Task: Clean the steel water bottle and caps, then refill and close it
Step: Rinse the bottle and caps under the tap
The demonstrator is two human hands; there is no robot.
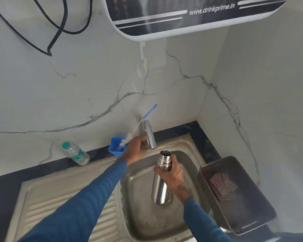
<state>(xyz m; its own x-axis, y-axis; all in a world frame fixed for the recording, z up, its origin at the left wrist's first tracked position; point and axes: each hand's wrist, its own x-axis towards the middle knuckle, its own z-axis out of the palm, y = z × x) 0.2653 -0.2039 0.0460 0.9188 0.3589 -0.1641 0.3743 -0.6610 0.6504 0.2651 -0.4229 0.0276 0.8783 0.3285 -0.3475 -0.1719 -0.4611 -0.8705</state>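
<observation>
My right hand grips the steel water bottle near its neck and holds it upright over the sink basin. The bottle's threaded mouth is uncapped and sits just below the tap spout. My left hand reaches to the base of the tap, fingers curled around something there, likely the tap handle. No water stream is visible. A bottle brush with a blue handle stands in a blue cup behind my left hand. No caps are in view.
A small plastic water bottle stands on the dark counter at the left. A dark dish rack with a checked cloth sits right of the sink. The ribbed drainboard lies to the left. A water purifier hangs overhead.
</observation>
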